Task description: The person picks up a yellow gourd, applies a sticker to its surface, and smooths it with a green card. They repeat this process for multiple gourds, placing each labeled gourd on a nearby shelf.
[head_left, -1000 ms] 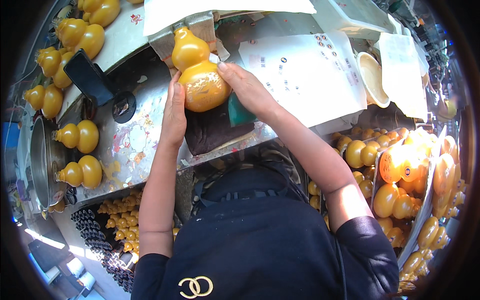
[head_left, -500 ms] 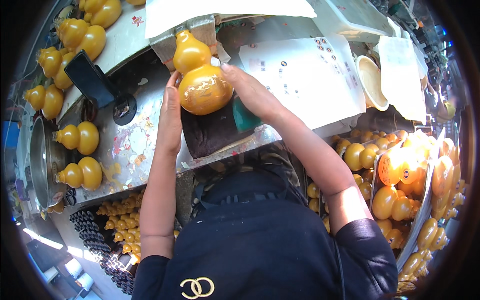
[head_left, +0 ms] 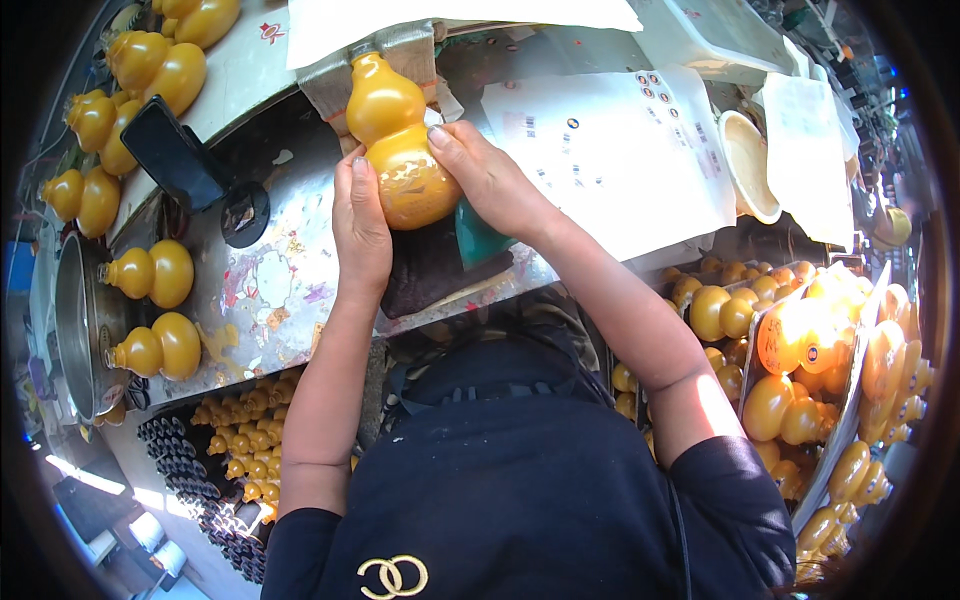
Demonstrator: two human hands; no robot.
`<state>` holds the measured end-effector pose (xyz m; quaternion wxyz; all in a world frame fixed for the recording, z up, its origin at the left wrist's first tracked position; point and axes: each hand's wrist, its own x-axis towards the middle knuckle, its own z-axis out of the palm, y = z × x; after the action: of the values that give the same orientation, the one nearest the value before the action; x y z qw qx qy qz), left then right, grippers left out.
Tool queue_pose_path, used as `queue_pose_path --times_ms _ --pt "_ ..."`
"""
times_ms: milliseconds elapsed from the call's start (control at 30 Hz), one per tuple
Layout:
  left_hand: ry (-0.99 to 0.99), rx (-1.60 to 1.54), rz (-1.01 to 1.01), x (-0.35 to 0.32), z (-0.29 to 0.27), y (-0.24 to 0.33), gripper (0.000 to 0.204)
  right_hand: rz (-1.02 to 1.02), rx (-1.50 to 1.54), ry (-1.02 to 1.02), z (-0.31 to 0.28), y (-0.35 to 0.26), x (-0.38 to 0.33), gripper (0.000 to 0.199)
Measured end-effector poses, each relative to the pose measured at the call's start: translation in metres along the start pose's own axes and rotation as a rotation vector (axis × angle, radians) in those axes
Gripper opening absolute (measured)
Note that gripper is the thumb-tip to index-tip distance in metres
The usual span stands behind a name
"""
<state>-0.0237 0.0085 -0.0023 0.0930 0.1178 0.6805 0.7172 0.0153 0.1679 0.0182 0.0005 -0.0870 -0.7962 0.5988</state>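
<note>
Head view: closest is the person's dark shirt [head_left: 520, 490], with a gold mark on its front. Farther out, the left hand [head_left: 362, 228] and the right hand [head_left: 490, 180] make one grip together. They are only as far apart as the yellow gourd [head_left: 402, 160] between them is wide, and they hold it by the sides of its fat bottom part. The left thumb lies along one side, and the right thumb presses near the thin middle.

The gourd is over the table [head_left: 300, 265], by a dark cloth [head_left: 430, 280]; I can't tell if the two touch. It is smooth and shiny, with a small round part on top, a pinched middle and a fat round part below. The fat part has pale, curly marks. White spots of light shine on the small part. Its thin neck points away from the person and ends in a grey tip, over a grey block [head_left: 418, 60].

Near the right hand is something green [head_left: 480, 238]. Past it lies a white sheet [head_left: 615, 165] with tiny marks. Off to the left, a black phone [head_left: 172, 150] leans up. Over on the right are a cream bowl [head_left: 748, 165] and, farther off, a see-through bin [head_left: 715, 40].
</note>
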Motion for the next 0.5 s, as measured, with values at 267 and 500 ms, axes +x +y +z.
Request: queue_pose_path --times_ms 267,500 --pt "-0.155 0.021 0.038 0.007 -0.026 -0.005 0.071 -0.029 0.257 -0.018 -0.008 0.02 -0.004 0.061" --pt "-0.327 -0.021 -0.017 -0.001 -0.035 -0.003 0.095 -0.166 0.298 -0.169 -0.014 0.018 -0.009 0.065"
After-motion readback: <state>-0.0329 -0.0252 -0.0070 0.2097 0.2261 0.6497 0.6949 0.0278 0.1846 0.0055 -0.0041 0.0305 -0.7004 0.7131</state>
